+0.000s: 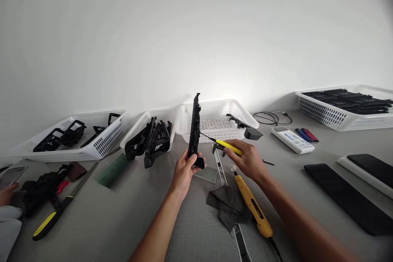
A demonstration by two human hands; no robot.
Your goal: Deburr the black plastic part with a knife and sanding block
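My left hand (184,170) grips the lower end of a long black plastic part (195,127), held upright above the table. In my right hand (247,157) is a needle file (229,146) with a ribbed yellow handle. Its thin dark shaft points left, and its tip meets the side of the black part or comes very close to it. Below my hands lie a yellow corded rotary tool (253,204) and a crumpled dark cloth (229,204).
White baskets with black parts line the wall: a left one (98,143), a narrow one (138,125), a middle one (215,104) and a right one (331,118). A large file (58,217) lies left, near another person's hand (7,195). A white device (293,140) sits right.
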